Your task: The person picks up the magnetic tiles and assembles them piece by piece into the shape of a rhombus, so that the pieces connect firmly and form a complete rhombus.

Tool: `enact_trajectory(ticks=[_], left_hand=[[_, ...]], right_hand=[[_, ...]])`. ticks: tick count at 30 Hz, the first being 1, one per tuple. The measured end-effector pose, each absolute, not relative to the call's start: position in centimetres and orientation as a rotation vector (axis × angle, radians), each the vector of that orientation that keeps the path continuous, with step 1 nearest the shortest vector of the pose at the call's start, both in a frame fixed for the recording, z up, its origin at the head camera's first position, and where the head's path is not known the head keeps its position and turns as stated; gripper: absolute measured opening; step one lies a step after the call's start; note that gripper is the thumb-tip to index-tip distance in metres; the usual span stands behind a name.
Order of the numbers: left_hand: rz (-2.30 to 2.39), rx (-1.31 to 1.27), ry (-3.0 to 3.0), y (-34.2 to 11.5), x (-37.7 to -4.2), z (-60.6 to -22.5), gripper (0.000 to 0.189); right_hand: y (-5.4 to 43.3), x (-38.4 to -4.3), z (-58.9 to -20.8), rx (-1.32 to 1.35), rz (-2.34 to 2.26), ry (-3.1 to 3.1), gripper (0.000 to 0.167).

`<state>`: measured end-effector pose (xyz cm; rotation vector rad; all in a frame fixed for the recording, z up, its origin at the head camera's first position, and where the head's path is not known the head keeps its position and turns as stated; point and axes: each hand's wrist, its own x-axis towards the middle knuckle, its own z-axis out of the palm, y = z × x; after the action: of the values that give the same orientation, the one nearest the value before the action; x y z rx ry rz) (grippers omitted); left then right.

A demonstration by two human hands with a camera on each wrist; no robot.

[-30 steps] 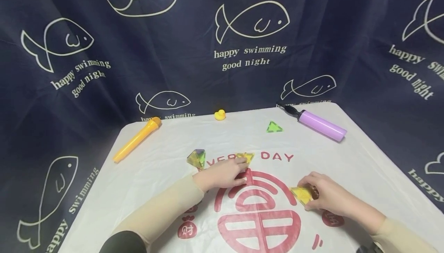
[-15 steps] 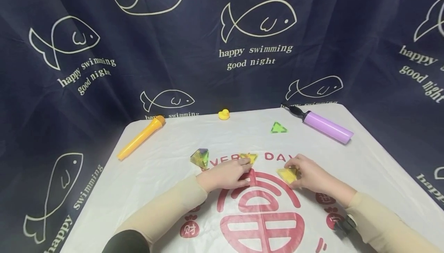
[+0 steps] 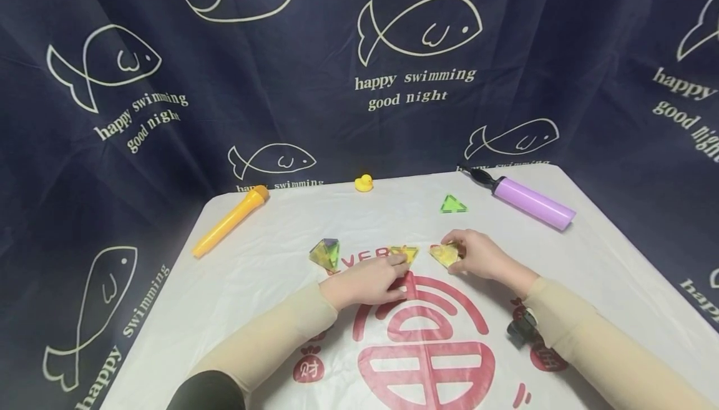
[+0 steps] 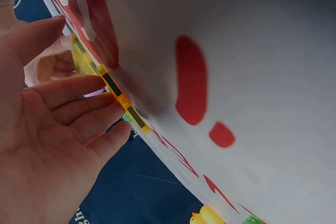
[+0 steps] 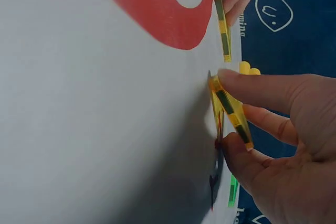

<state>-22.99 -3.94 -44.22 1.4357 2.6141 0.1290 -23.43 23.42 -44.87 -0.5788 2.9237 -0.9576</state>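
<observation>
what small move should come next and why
I'd probably ease the right hand leftward, bringing its translucent yellow triangular plastic tile up to the flat-lying translucent yellow triangular plastic tile. The left hand touches the flat-lying one, and a gap separates the two.

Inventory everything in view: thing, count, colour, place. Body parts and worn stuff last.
table: 1, white with red print, below everything
backdrop: 1, dark blue with white fish, behind
microphone: 1, orange, far left
duck: 1, yellow, far edge
pump: 1, purple and black, far right
green tile: 1, green, left of pump
tile cluster: 1, yellow, green and purple, left of centre
flat tile: 1, yellow, at left hand's fingers
held tile: 1, yellow, in right hand
hands: 2, bare, near centre
sleeves: 2, beige, on forearms
dark band: 1, black, left arm
wrist device: 1, black, right wrist
</observation>
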Motion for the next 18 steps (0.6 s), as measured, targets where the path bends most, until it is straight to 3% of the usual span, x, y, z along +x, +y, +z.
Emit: enact_trajectory(ticks=[12,18], left_hand=[[0.117,1.441,2.625,-4.0,-23.2,-44.6,0.057],[0.128,1.399,2.616,-3.9,-23.0,-44.3,0.057]], right_hand=[[21.2,-26.4,-45.6,-0.306,-1.274,2.835,0.069],[20.2,-27.3,-45.7,-0.272,-1.31,2.861,0.047]])
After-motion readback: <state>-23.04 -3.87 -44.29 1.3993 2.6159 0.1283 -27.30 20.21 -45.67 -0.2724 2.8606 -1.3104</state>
